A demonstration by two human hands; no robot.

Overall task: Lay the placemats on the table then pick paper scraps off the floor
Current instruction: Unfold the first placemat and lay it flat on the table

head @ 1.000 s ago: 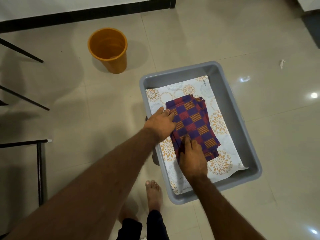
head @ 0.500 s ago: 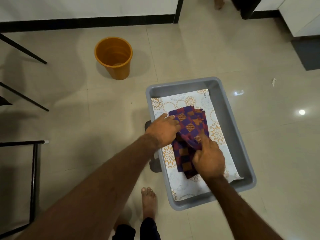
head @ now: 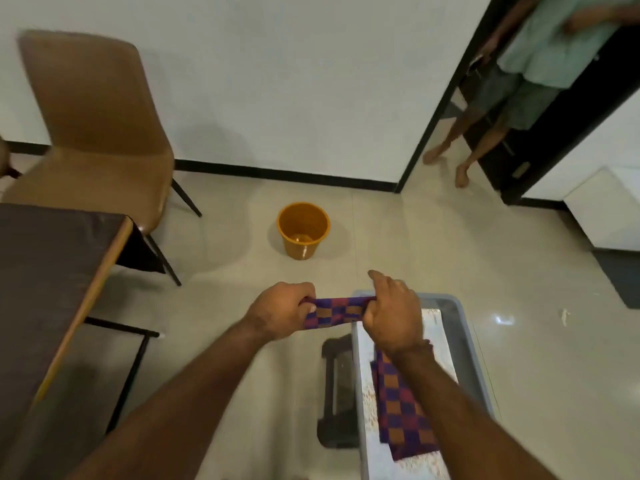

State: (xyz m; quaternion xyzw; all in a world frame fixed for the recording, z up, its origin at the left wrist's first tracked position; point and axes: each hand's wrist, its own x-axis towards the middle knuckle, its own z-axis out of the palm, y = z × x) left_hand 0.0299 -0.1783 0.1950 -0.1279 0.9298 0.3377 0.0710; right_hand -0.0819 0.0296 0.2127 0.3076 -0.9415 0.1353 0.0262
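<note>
- My left hand (head: pixel 280 311) is closed in a tight grip on one end of a purple-and-orange checked woven placemat (head: pixel 334 312).
- My right hand (head: pixel 393 315) is clenched on the other end, so the cloth stretches between both fists, lifted in the air.
- The held placemat hangs above the near-left corner of the grey rectangular plastic tub (head: pixel 472 344), which sits on the floor.
- More placemats of the same checked pattern lie as a pile (head: pixel 403 410) inside the tub, partly hidden under my right forearm.
- The pile rests on a white sheet with an orange floral print (head: pixel 434 322) lining the tub's bottom.
- A dark brown worktop with a tan edge (head: pixel 52 271) stands to my left, well apart from the tub.
- A tan moulded chair with thin black legs (head: pixel 100 133) is pushed in at the worktop's far side.
- A round orange plastic bucket (head: pixel 303 230) stands upright on the pale tiled floor (head: pixel 415 237), between the chair and the tub, near the wall.
- A small white paper scrap (head: pixel 565 317) lies on the floor to the right of the tub.
- Another person (head: pixel 519 81), barefoot, stands in the doorway at the far right.
</note>
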